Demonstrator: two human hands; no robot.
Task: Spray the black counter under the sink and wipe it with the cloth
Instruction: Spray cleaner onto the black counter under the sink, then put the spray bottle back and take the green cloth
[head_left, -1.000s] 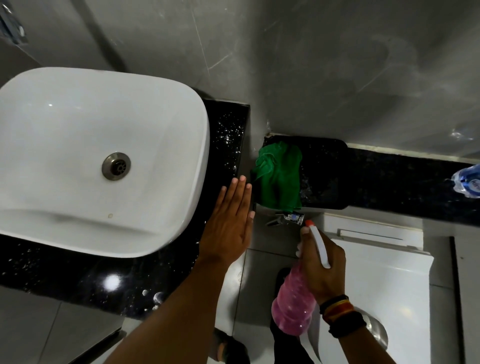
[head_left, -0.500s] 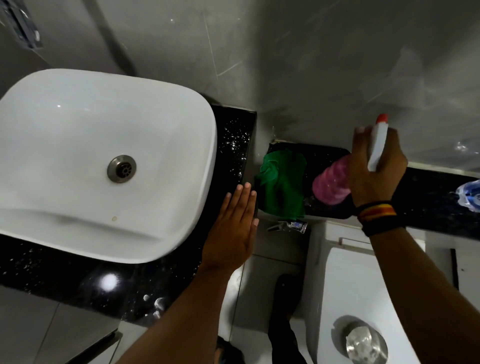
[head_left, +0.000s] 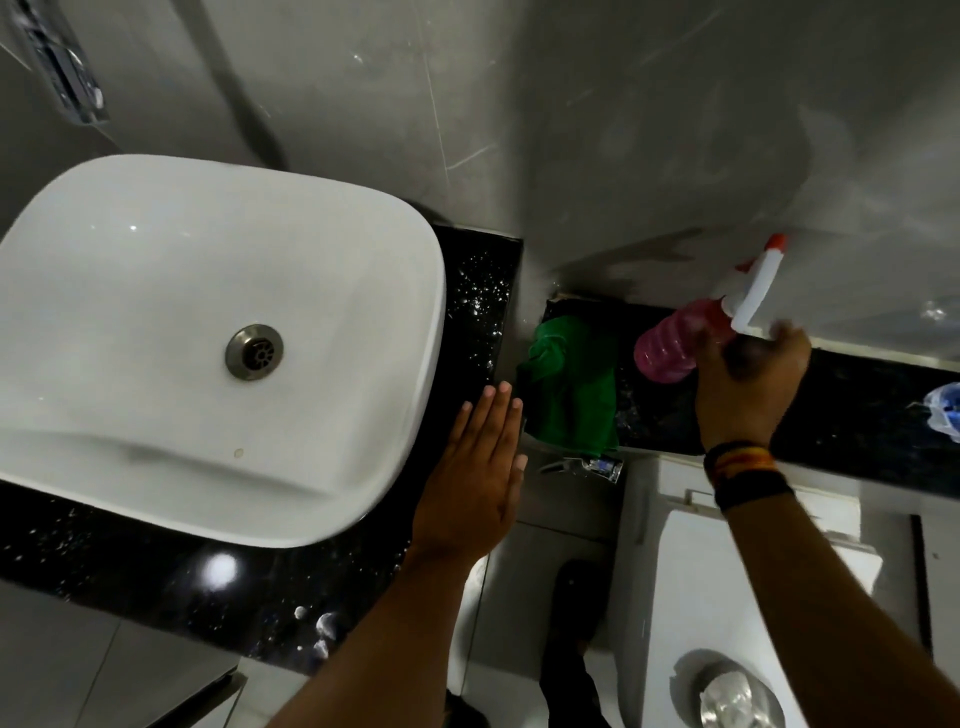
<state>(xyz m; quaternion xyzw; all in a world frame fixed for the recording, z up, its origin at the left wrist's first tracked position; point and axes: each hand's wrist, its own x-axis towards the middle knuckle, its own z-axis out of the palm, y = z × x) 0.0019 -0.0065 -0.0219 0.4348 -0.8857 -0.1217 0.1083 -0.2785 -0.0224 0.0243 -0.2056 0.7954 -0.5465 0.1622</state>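
Black counter (head_left: 472, 306), speckled with white droplets, runs under the white sink (head_left: 218, 332). Flat and open, the left hand (head_left: 470, 483) presses on its right edge, holding nothing. On the lower ledge (head_left: 857, 415) to the right lies the green cloth (head_left: 574, 384); beside it the right hand (head_left: 748, 384) grips a pink spray bottle (head_left: 675, 343), tilted.

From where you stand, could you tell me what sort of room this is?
Most likely a bathroom: a white vessel sink sits on a speckled black counter, a white toilet cistern with a chrome flush button stands beside it, and the walls are grey tile.
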